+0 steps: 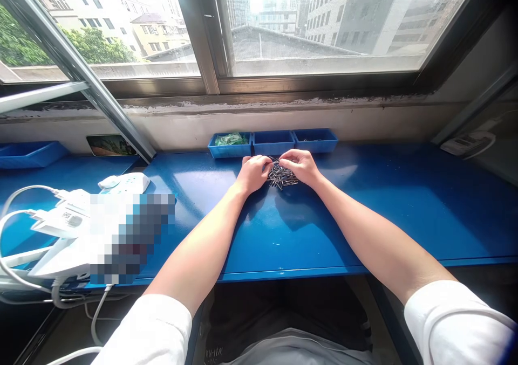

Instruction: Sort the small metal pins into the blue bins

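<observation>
On the blue table lies a pile of small thin metal pieces (282,178), dark and silvery, like pins or screws; their exact kind is too small to tell. My left hand (254,173) is at the pile's left side, thumb and fingers pinched together. From the right, my right hand (301,166) reaches over the back of the pile, also in a pinch. The fingertips of both hands are close together above the pieces. Whatever they hold there is too small to make out.
Behind my hands stand three blue bins: one with green-wrapped items (231,139), a middle bin (274,142), and one with small dark pieces (315,140). White power strips and plugs (68,214) with cables, a phone-like panel (112,145) and a metal post (109,111) are left.
</observation>
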Demonstrator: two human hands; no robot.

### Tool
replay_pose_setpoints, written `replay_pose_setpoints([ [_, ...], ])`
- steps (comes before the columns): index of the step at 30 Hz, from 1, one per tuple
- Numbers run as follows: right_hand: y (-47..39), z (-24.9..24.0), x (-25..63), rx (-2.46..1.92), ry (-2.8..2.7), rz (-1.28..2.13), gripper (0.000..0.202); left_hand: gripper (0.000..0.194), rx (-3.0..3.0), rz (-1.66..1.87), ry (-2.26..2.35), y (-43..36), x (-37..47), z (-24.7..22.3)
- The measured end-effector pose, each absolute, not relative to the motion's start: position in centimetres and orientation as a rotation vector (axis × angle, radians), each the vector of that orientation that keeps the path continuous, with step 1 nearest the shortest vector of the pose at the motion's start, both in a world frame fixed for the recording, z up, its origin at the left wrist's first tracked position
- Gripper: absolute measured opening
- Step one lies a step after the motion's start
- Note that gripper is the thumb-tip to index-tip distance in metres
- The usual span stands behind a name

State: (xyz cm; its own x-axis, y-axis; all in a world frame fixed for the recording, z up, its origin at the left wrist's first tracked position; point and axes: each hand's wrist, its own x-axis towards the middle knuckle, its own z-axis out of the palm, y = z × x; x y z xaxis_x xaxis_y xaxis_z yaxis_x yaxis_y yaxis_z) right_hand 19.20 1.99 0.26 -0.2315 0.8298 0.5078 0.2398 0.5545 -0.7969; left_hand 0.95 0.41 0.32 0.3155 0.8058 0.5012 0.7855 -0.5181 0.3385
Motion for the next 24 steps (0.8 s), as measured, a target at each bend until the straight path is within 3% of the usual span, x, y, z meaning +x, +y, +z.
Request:
replay_pose_setpoints([
  [5, 2.6, 0.3, 19.8, -1.028, -1.681, 0.464, 0.023, 0.027, 2.431, 0.980, 1.662, 0.7, 0.8, 0.0],
  [10, 3.5, 0.3, 20.7, -1.334, -1.719, 0.045, 0.043, 0.026, 2.388, 0.873, 1.753, 0.8, 0.7, -0.1],
  [17, 5.1, -0.9, 22.5, -1.581, -1.817, 0.103, 0.073, 0.024, 2.406, 0.848, 1.694, 1.0, 0.6, -0.4],
  [20, 5.2, -1.2, 22.5, -1.463, -1.806, 0.066, 0.066, 0.024, 2.404, 0.862, 1.668, 1.2, 0.5, -0.6],
  [24, 4.3, -0.8, 21.5, -1.232, -1.891, 0.027, 0.038, 0.027, 2.425, 0.867, 1.663, 1.1, 0.6, -0.5],
])
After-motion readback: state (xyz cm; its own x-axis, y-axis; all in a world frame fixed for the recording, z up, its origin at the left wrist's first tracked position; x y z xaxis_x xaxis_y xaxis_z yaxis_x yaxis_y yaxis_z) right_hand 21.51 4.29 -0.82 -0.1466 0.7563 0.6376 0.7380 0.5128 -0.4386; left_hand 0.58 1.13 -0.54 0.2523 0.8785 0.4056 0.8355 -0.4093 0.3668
